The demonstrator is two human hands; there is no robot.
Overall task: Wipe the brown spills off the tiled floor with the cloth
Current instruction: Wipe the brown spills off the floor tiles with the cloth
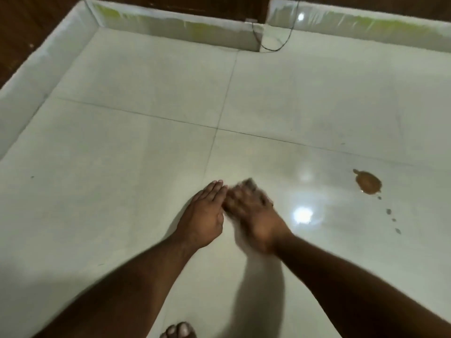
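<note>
A brown spill [368, 182] lies on the pale tiled floor [136, 152] at the right, with a few small drops [388, 211] trailing toward me below it. My left hand [205, 215] hovers palm down over the floor at the centre, fingers straight, holding nothing. My right hand [253, 215] is right beside it, blurred by motion, fingers stretched out and nothing visible in it. Both hands are well to the left of the spill. No cloth is in view.
A white skirting [170, 28] runs along the far wall and the left side. A thin dark cable [271, 48] loops onto the floor at the far wall. My bare toes [179, 331] show at the bottom edge. Lamp glare [302, 214] shines beside my right hand.
</note>
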